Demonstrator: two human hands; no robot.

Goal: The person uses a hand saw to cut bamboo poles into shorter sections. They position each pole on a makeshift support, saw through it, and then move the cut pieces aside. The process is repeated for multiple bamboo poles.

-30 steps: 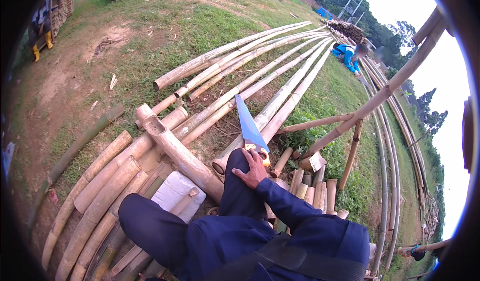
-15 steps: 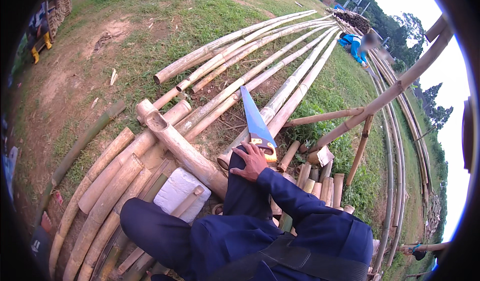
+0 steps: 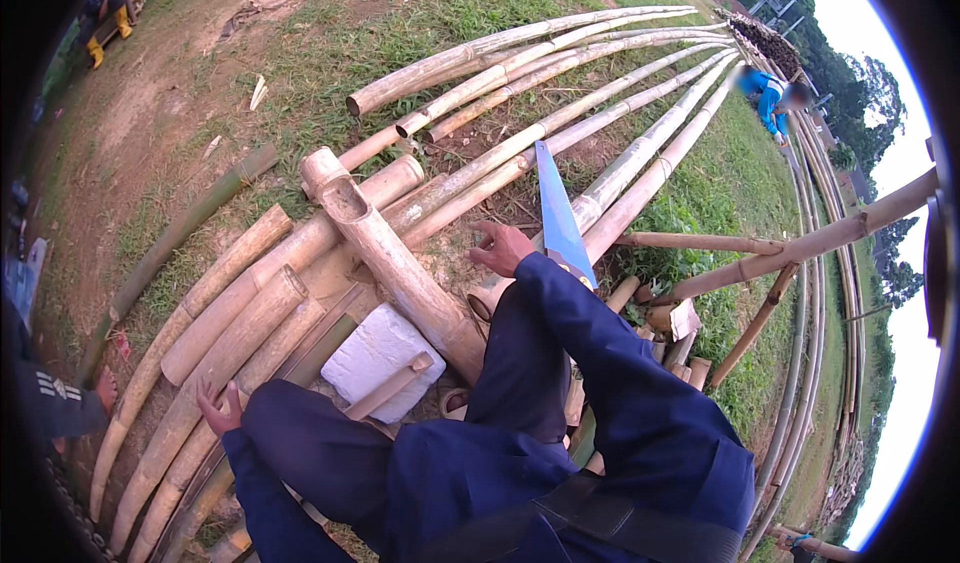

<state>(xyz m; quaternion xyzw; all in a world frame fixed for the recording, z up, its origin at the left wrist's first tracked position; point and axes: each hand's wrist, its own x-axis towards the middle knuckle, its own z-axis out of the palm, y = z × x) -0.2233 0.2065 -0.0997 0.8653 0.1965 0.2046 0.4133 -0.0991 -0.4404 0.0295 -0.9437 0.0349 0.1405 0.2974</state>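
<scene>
My right hand (image 3: 503, 249) is out in front of my knee with its fingers bent and apart, holding nothing. Just to its right stands a handsaw (image 3: 562, 208), blue blade pointing away; my right sleeve hides its handle. Left of this hand lies a thick bamboo piece (image 3: 405, 263) with an opening cut near its far end, across another bamboo pole (image 3: 400, 175). My left hand (image 3: 222, 408) is beside my left knee, fingers spread, over cut bamboo lengths (image 3: 215, 363); whether it touches them I cannot tell. A white block (image 3: 372, 355) bears a narrow bamboo strip (image 3: 390, 388).
Long bamboo poles (image 3: 560, 128) stretch away ahead. A bamboo frame (image 3: 800, 243) slants up at right. Another person's striped trouser leg (image 3: 65, 398) and bare foot are at the left edge. Farther off are a person in blue (image 3: 768, 98) and someone in yellow boots (image 3: 122, 23).
My right hand has left my knee and moved forward. My left hand has come into view at lower left, as has a person's leg. The whole view has shifted.
</scene>
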